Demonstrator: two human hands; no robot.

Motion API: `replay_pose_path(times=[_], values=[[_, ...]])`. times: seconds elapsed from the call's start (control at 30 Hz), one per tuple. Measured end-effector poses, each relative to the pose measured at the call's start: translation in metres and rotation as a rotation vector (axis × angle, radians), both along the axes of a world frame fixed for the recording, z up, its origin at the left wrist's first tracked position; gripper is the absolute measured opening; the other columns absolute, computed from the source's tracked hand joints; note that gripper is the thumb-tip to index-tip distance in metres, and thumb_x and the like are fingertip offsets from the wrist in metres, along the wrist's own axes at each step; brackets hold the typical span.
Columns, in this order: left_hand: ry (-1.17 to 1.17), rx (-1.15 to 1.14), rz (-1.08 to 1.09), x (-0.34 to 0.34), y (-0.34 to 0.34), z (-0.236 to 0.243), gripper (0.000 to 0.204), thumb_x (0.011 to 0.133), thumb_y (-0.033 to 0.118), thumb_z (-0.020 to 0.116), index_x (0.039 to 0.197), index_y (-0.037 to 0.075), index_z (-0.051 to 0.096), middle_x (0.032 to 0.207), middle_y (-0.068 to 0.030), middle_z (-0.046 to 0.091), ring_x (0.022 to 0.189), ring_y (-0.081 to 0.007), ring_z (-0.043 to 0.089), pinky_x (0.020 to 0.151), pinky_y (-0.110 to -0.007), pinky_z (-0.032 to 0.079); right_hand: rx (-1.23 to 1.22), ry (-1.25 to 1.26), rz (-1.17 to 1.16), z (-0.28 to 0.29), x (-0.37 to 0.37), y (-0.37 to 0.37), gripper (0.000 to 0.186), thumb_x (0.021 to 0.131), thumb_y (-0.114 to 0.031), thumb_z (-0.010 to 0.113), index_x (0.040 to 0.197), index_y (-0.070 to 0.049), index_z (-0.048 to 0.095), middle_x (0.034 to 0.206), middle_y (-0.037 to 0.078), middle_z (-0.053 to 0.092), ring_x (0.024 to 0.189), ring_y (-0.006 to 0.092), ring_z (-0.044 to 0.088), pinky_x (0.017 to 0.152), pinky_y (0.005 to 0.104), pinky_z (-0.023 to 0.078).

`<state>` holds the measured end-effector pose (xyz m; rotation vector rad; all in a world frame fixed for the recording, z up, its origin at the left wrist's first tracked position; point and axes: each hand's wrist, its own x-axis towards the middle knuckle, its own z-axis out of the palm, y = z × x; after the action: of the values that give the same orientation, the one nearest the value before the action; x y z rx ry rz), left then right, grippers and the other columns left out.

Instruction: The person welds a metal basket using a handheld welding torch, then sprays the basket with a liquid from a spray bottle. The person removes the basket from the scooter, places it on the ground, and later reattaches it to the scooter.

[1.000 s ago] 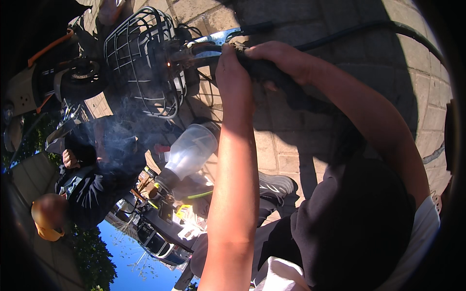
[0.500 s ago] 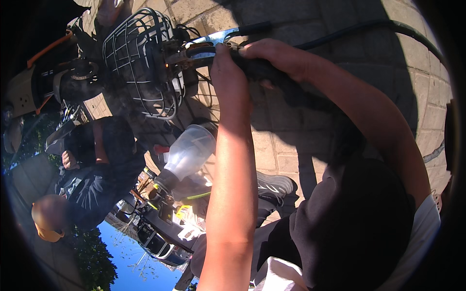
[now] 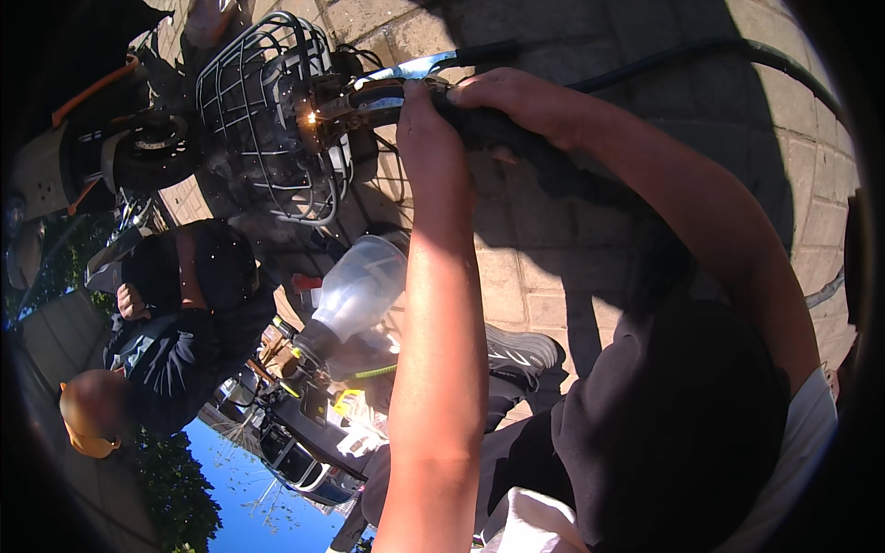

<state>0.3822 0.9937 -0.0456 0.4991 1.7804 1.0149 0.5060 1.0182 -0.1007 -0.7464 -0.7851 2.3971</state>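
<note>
My left hand (image 3: 430, 124) and my right hand (image 3: 507, 101) are close together at the top middle. Both are closed around a dark, bulky thing whose kind is mostly hidden by my fingers and shadow. Beside my left hand are a curved black tube (image 3: 376, 94) and a blue and silver bar (image 3: 415, 67) with a black grip (image 3: 487, 52). Left of my hands, an orange glow (image 3: 312, 118) shines beside a black wire basket (image 3: 256, 138), and small bright sparks scatter around it.
A thick black hose or cable (image 3: 682, 63) runs right over the paving (image 3: 516, 281). A cloudy plastic bottle-like vessel (image 3: 364, 286) sits left of my left forearm. Another person in dark clothes and an orange cap (image 3: 85, 429) is at left. A wheel (image 3: 152, 152) shows at upper left.
The small orange spot by the basket has grown into a bright glow, and sparks now spray around it. Both my hands have shifted very slightly left and up.
</note>
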Motion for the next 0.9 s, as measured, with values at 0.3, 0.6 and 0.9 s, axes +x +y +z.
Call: replay_pose_path(times=[0.3, 0.6, 0.9], values=[[0.044, 0.058, -0.210, 0.002, -0.025, 0.000, 0.051, 0.105, 0.041, 0.033, 0.114, -0.001, 0.060, 0.107, -0.0109, 0.062, 0.096, -0.0167, 0.055, 0.087, -0.029, 0.044, 0.098, -0.228, 0.037, 0.012, 0.011, -0.012, 0.033, 0.094, -0.035, 0.059, 0.094, -0.002, 0.062, 0.070, 0.004, 0.060, 0.057, 0.0124, 0.059, 0.054, 0.0295, 0.049], [0.056, -0.520, -0.969, -0.024, -0.208, 0.052, 0.058, 0.101, 0.044, 0.048, 0.140, 0.000, 0.047, 0.137, -0.0215, 0.054, 0.130, -0.0305, 0.049, 0.109, -0.037, 0.036, 0.886, -0.819, 0.553, 0.052, 0.050, -0.078, 0.040, 0.090, -0.036, 0.058, 0.110, -0.002, 0.062, 0.088, 0.020, 0.068, 0.085, 0.0389, 0.066, 0.073, 0.0455, 0.050], [0.234, -0.794, -0.258, -0.213, -0.332, 0.143, 0.073, 0.088, 0.037, 0.071, 0.141, -0.004, 0.043, 0.137, -0.0176, 0.053, 0.125, -0.0261, 0.050, 0.106, -0.038, 0.037, 0.927, -0.876, 0.703, 0.016, 0.053, -0.089, 0.052, 0.088, -0.034, 0.064, 0.129, -0.004, 0.052, 0.112, 0.021, 0.061, 0.102, 0.0382, 0.060, 0.087, 0.0460, 0.048]])
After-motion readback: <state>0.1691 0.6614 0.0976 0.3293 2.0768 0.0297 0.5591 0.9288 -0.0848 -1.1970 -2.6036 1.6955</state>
